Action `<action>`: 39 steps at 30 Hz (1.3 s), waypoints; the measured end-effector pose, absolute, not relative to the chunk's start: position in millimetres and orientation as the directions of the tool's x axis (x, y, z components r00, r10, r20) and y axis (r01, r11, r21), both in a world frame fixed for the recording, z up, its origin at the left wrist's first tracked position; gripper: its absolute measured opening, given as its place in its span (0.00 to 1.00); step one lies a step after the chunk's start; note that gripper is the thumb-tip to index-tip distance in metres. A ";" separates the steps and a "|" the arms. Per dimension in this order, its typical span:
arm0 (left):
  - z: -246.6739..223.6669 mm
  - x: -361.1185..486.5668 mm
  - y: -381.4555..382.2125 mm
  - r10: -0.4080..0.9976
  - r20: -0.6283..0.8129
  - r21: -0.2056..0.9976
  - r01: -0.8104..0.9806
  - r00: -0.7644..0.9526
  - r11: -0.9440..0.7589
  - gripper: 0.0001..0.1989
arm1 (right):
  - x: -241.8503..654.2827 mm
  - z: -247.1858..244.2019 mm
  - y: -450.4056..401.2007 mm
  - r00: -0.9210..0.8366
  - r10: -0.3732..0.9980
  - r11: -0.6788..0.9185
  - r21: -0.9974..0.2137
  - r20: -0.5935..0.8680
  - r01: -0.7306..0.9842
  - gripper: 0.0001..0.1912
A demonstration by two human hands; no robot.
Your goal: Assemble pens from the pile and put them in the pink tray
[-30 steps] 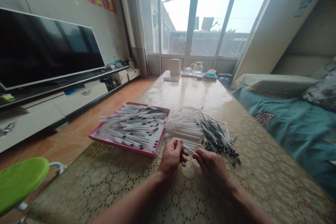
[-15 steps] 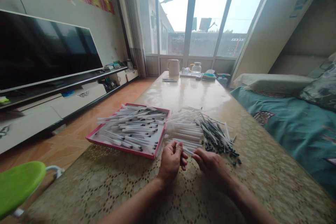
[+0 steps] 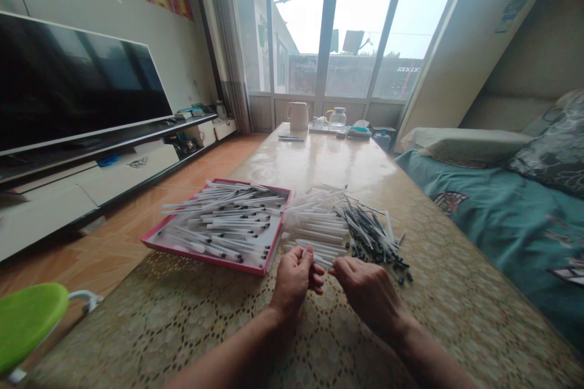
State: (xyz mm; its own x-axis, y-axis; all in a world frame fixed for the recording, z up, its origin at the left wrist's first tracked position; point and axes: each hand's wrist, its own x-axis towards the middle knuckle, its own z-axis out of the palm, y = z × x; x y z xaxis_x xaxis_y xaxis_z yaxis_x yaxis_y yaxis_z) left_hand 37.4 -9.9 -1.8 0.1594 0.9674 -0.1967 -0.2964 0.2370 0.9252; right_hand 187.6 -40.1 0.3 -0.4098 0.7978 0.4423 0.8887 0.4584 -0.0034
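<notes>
My left hand point(image 3: 294, 276) is closed, with a slim white pen barrel point(image 3: 322, 260) pinched at its thumb and forefinger. The barrel points toward my right hand point(image 3: 365, 285), whose fingers are pressed together at its far end; what they grip is hidden. Just beyond both hands lie loose white barrels point(image 3: 319, 231) in a row. Right of these is a heap of thin dark refills point(image 3: 369, 225), with small black pen plugs point(image 3: 401, 267) scattered at its near side. On the left, a pink-rimmed tray point(image 3: 205, 260) holds many white pens with black ends point(image 3: 237, 219).
The long table has a patterned cover point(image 3: 191, 316). At its far end stand a beige jug point(image 3: 298, 117), a glass pitcher point(image 3: 337, 118) and a tissue pack point(image 3: 359, 129). A green stool point(image 3: 31, 322) is at the left, a teal-covered bed point(image 3: 493, 219) at the right.
The view has shifted slightly, moving everything a little to the left. My right hand has turned slightly, its fingers still by the barrel's end. My left hand keeps its grip.
</notes>
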 end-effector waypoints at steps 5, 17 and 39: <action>0.0 38.0 -12.5 0.963 -0.237 0.911 -0.315 0.129 0.266 0.23 | 189.7 2.4 -39.6 -0.473 0.717 0.490 0.113 0.512 0.864 0.14; 1.3 37.9 -14.9 0.969 -0.207 0.949 -0.214 0.135 0.232 0.19 | 190.7 4.3 -42.0 -0.452 0.746 0.487 0.062 0.490 0.871 0.13; 12.4 14.2 -2.8 0.657 0.324 0.407 0.527 0.681 -0.746 0.09 | 220.6 -6.0 -35.7 -0.414 0.904 0.413 -0.462 0.105 0.785 0.24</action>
State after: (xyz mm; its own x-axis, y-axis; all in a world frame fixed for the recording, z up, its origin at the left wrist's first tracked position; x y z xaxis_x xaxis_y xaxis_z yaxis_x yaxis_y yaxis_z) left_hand 14.2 -2.8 12.4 0.6806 0.6573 0.3237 0.5273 -0.7461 0.4065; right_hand 220.6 -35.7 -6.0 -0.4142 0.9041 0.1052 0.7847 0.4133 -0.4621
